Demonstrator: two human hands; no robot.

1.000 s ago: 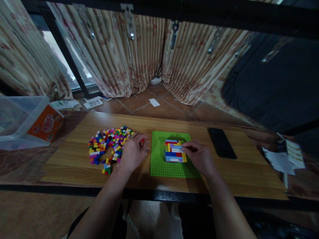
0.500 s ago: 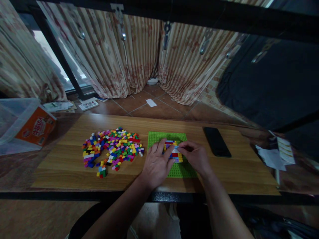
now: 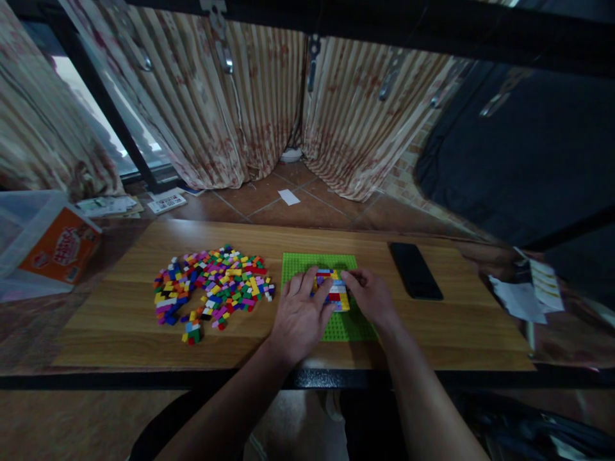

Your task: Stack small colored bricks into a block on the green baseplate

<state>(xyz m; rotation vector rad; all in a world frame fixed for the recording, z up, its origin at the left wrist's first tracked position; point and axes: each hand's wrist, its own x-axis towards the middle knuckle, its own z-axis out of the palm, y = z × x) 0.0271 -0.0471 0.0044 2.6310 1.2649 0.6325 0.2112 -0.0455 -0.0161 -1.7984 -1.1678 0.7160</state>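
A small build of toy bricks (image 3: 338,289), with red, white, yellow and blue rows, sits on a green studded baseplate (image 3: 298,261). My left hand (image 3: 298,314) lies over the build's left part, its fingers reaching the far side and the thumb the near side, gripping it in place. That hand hides part of the build. At the upper right edge of the build, the thumb and index finger of my right hand (image 3: 372,296) are close together and touch the bricks. Its other fingers are curled in. Whether a loose brick is between the right fingertips is hidden.
A spread of loose colourful bricks (image 3: 214,288) lies on the wooden table (image 3: 120,314) left of the baseplate. A black phone (image 3: 415,271) rests to the right. Beyond the table's left end stands a clear plastic box (image 3: 29,288) with an orange label. Papers (image 3: 519,296) lie off the right end.
My right hand has drawn slightly back from the top of the build to its upper right edge. The left hand stays on the build. The whole view has shifted a little.
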